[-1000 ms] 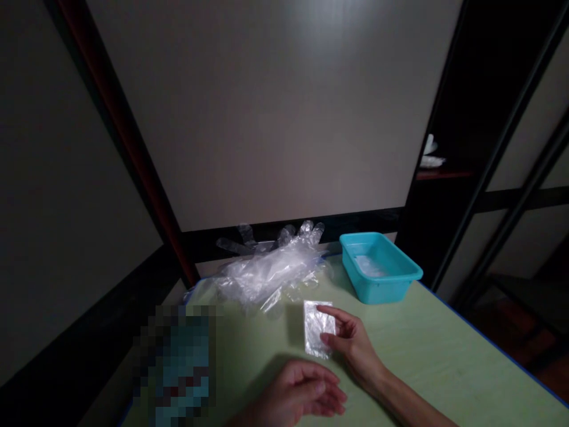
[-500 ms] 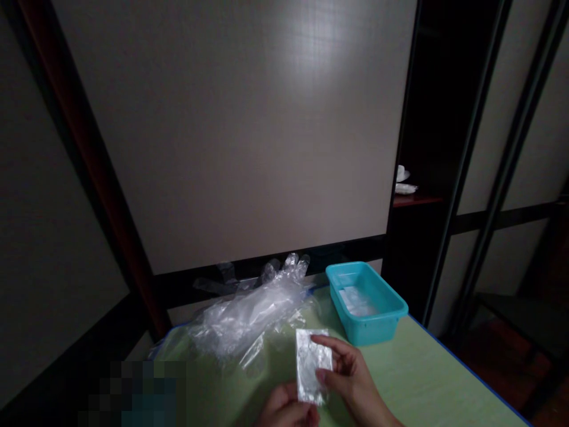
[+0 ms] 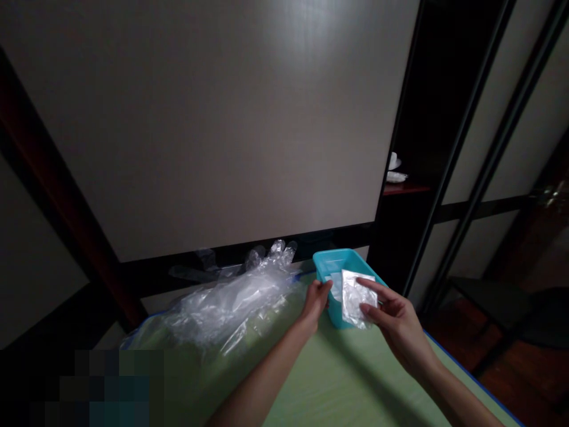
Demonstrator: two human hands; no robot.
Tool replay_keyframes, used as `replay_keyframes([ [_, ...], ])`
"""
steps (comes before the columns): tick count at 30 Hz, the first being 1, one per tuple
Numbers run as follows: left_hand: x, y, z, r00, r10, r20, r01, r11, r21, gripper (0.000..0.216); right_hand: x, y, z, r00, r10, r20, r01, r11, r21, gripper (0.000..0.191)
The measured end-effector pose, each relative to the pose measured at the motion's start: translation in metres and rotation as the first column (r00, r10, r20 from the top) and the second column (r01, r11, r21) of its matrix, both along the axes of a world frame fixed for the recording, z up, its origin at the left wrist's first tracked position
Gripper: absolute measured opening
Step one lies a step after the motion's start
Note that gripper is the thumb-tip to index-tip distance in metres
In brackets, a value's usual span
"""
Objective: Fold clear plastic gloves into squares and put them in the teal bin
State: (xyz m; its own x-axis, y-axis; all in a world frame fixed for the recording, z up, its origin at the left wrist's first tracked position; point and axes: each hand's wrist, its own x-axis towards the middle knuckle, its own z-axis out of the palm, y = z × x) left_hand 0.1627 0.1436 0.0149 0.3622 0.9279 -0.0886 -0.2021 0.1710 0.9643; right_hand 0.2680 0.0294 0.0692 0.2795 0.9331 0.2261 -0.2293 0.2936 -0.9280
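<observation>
My right hand [image 3: 395,317] pinches a small flat packet of shiny, clear, crinkled plastic [image 3: 355,299] between thumb and fingers. The packet is held up in front of the turquoise plastic basket [image 3: 341,317], covering part of it. At the basket's left side, my left hand [image 3: 317,298] is closed on the rim, with the thumb on top. Inside the basket, pale flat packets [image 3: 334,283] lie partly hidden behind the held one. To the left, a loose heap of clear disposable plastic gloves [image 3: 231,302] spreads over the table, some glove fingers sticking up.
The green-topped table [image 3: 320,379] has a blue edge and stands against a large sliding wardrobe panel [image 3: 249,130]. White items [image 3: 395,177] sit on a shelf in the dark opening at right. A dark chair [image 3: 493,302] stands beyond the table's right edge.
My left hand has left the packet and moved up and right to the basket's rim. My right hand has carried the packet right and up, in front of the basket. The view has shifted slightly.
</observation>
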Motion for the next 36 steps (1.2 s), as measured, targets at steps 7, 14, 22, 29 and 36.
replay_keyframes([
  [7, 0.007, -0.004, 0.004, 0.991, 0.130, -0.016, -0.127, 0.984, 0.125, 0.022, 0.019, -0.006, 0.011, 0.996, -0.069, 0.061, 0.068, 0.998, 0.014, 0.040],
  [14, -0.032, -0.050, 0.016, 0.991, 0.131, -0.041, -0.117, 0.962, 0.247, 0.022, 0.029, -0.022, 0.038, 0.961, -0.096, 0.257, 0.097, 0.995, 0.010, 0.040],
  [22, -0.075, -0.114, 0.020, 0.991, 0.122, -0.047, -0.107, 0.964, 0.245, 0.025, 0.002, -0.033, 0.055, 0.956, 0.025, 0.291, -0.009, 0.998, -0.056, 0.033],
  [29, -0.079, -0.139, 0.009, 0.991, 0.130, -0.027, -0.122, 0.973, 0.198, 0.021, -0.031, -0.008, 0.018, 0.778, -0.005, 0.628, 0.014, 1.000, -0.009, 0.031],
  [36, -0.077, -0.148, 0.006, 0.995, 0.095, 0.011, -0.095, 0.969, 0.228, 0.023, -0.041, 0.007, 0.001, 0.419, 0.035, 0.907, 0.009, 0.999, -0.043, 0.036],
])
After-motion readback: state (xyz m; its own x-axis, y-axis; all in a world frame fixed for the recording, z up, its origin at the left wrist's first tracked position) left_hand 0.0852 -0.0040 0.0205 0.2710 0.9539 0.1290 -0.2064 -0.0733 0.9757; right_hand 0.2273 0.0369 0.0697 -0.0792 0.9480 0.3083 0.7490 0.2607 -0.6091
